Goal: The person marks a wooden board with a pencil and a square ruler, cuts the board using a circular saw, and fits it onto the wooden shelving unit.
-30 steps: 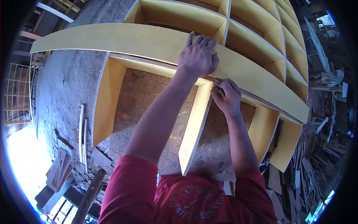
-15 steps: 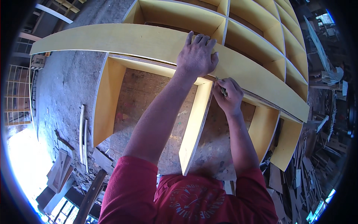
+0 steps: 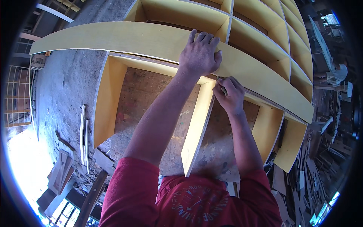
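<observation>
A long yellow board lies across the yellow shelf frame. My left hand rests flat on it, fingers spread with their tips at the far edge and the thumb apart to the right. Just nearer to me, my right hand pinches a slim pencil, mostly covered by the fingers. Its tip is by the board's near edge, where a divider panel meets the frame; whether it touches is hard to see. A side panel stands at the left of the frame.
Beyond the board, the shelf's compartments stretch away to the right. Thin strips and offcuts lie on the floor at left. Piled scrap wood fills the lower right. A dark plank slants at lower left.
My right hand has shifted slightly left with the pencil, along the board's near edge. The left hand stays in place on the board.
</observation>
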Available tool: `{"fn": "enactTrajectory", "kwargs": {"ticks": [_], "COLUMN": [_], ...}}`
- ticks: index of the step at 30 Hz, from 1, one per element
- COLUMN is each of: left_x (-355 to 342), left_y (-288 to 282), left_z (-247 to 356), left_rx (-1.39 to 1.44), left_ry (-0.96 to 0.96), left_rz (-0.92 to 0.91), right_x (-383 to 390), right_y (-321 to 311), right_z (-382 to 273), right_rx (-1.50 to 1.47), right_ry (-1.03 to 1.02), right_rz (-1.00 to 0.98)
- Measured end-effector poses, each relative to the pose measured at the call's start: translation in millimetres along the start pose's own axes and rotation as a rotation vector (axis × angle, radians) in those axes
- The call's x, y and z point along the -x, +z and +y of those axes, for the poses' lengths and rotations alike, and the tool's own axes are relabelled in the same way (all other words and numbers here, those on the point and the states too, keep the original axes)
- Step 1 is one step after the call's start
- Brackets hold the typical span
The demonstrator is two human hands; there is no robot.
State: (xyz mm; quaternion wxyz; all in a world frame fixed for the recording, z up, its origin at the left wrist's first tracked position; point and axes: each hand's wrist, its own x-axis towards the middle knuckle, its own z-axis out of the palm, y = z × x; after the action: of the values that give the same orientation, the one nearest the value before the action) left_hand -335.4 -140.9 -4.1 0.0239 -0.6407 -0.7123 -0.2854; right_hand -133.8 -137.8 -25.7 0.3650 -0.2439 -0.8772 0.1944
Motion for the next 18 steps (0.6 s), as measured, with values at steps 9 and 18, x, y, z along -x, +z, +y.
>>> {"fn": "enactTrajectory", "kwargs": {"ticks": [9, 18], "left_x": [-0.6, -0.1], "left_y": [-1.0, -3.7], "left_z": [-0.2, 2.2], "left_rx": [-0.01, 0.0], "left_ry": [-0.008, -0.01], "left_rz": [0.002, -0.001], "right_x": [-4.0, -6.3], "right_y": [-0.2, -5.9], "right_z": [-5.8, -11.2], "right_rx": [-0.025, -0.039], "right_ry": [0.017, 0.1], "right_rz": [0.023, -0.001]}}
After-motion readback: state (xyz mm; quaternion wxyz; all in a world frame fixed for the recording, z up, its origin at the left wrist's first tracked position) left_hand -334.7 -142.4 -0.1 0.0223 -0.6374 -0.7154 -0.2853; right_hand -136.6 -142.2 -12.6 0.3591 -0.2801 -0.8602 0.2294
